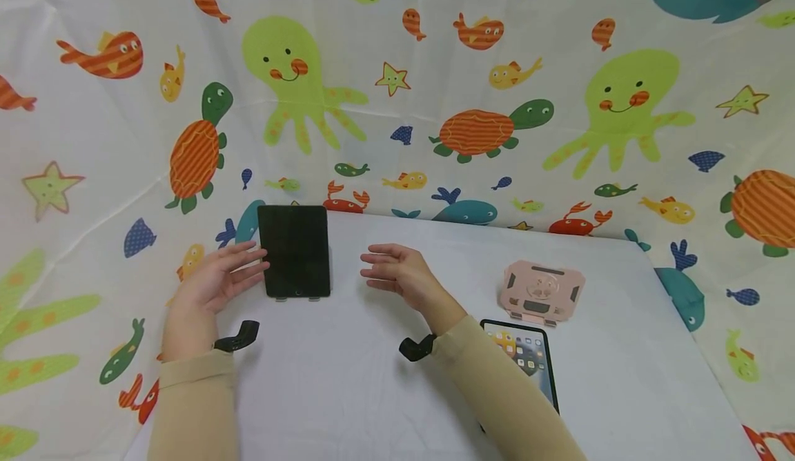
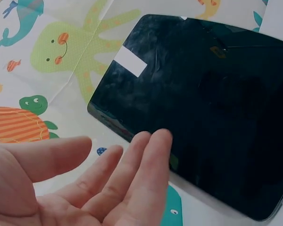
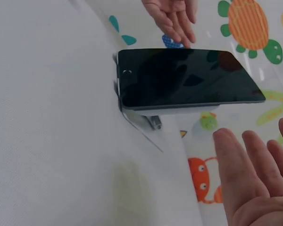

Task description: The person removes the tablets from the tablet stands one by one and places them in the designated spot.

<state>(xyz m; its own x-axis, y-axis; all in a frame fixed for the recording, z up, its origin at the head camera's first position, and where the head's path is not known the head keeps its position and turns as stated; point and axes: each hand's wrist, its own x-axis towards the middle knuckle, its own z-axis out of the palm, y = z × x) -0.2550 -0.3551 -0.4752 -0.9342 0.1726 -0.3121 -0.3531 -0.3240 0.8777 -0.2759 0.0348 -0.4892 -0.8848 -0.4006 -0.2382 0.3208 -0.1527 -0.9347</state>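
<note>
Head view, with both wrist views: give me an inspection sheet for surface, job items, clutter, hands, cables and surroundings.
Surface: white tabletop.
Job's things: dark-screened tablet, propped up toward the back.
Clutter: pink case to the right; lit tablet in front of it, partly hidden by the right sleeve.
Hands: left hand at the dark-screened tablet's left edge, contact unclear; right hand apart from it on the other side, holding nothing.
Cables: nothing seen.
Surroundings: sea-animal cloth behind and at both sides.
</note>
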